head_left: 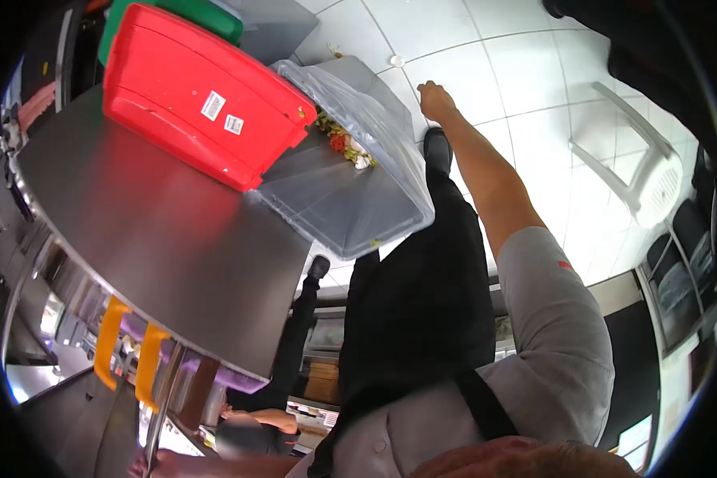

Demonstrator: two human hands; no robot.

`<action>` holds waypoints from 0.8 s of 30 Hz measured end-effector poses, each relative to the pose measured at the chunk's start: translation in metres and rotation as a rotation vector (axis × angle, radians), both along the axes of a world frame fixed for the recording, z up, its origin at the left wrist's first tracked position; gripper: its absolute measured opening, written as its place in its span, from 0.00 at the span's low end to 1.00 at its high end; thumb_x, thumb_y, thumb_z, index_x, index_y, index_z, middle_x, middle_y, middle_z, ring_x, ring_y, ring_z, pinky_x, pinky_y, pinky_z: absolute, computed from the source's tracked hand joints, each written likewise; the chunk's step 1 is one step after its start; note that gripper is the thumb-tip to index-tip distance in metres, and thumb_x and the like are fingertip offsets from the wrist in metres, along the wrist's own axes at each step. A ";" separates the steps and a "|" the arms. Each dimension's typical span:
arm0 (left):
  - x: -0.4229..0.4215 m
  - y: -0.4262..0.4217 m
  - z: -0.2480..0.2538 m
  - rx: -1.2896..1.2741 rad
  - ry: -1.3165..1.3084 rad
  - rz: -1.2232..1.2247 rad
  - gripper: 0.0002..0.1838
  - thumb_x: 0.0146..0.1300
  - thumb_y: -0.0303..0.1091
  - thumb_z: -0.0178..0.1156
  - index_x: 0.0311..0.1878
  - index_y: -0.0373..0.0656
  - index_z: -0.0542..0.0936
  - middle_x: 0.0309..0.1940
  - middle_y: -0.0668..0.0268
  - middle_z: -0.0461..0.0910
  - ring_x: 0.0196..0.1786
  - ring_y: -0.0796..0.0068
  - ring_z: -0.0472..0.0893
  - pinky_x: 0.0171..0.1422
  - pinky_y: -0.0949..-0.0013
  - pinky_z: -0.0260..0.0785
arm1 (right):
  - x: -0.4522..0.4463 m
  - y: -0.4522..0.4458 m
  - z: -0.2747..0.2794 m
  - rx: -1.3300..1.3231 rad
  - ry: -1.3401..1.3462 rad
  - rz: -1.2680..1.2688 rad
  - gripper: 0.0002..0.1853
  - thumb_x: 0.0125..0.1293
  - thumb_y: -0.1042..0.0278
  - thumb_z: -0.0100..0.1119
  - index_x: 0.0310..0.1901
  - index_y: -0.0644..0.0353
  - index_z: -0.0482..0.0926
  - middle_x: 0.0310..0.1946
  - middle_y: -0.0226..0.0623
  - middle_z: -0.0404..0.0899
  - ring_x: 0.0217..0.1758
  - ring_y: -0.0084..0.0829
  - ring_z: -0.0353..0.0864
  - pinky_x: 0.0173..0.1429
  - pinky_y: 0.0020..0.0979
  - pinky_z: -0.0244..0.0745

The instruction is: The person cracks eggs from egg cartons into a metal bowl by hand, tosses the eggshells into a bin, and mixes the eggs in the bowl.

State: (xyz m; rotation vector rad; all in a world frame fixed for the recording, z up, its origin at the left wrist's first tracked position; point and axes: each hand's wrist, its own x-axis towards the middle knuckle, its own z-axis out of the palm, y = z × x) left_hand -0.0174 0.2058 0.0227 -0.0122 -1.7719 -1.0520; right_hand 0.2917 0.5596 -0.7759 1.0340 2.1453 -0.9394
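My right hand [436,103] is stretched out over the tiled floor, its fingers curled in and nothing seen in them. Near it stands a grey bin [350,203] lined with a clear plastic bag [406,171], with green, red and white scraps [346,147] inside. A small white piece [397,60] lies on the tiles beyond my right hand. At the bottom left, my left hand [146,462] is closed round a metal rail [161,410] beside the table. A red tray [207,95] with two white labels is tilted on the steel table [175,247], its end beside the bin.
A green tray [191,17] lies behind the red one. Two orange handles [150,366] stick out at the table's edge. A white plastic chair [657,187] is on the right. Another person's arm [271,418] shows at the bottom, and dark clothing [645,64] at the upper right.
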 end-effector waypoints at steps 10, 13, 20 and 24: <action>-0.019 -0.026 0.023 -0.316 -0.096 -0.040 0.24 0.80 0.52 0.47 0.52 0.41 0.84 0.42 0.60 0.85 0.43 0.61 0.84 0.50 0.50 0.77 | -0.064 -0.010 -0.161 0.051 -0.046 0.266 0.15 0.74 0.71 0.50 0.56 0.62 0.81 0.76 0.42 0.67 0.68 0.47 0.76 0.62 0.46 0.83; -0.021 -0.040 0.037 -0.338 -0.124 -0.065 0.25 0.80 0.52 0.46 0.53 0.40 0.83 0.43 0.59 0.84 0.44 0.60 0.84 0.51 0.50 0.77 | -0.049 -0.011 -0.194 0.012 0.078 0.069 0.15 0.70 0.75 0.53 0.55 0.65 0.81 0.67 0.50 0.76 0.66 0.53 0.78 0.65 0.47 0.81; -0.029 -0.138 0.095 -0.237 -0.160 -0.248 0.28 0.82 0.53 0.43 0.54 0.37 0.82 0.44 0.58 0.83 0.44 0.59 0.84 0.52 0.50 0.78 | 0.021 0.006 -0.086 -0.074 0.377 -0.379 0.29 0.63 0.64 0.72 0.66 0.59 0.80 0.61 0.51 0.83 0.65 0.46 0.82 0.70 0.40 0.76; -0.025 -0.132 0.078 -0.053 -0.086 -0.269 0.32 0.82 0.55 0.41 0.49 0.29 0.78 0.35 0.53 0.78 0.35 0.57 0.80 0.42 0.54 0.78 | 0.050 0.004 -0.029 -0.318 0.284 -0.582 0.31 0.63 0.61 0.73 0.68 0.55 0.79 0.62 0.46 0.83 0.64 0.40 0.83 0.68 0.38 0.78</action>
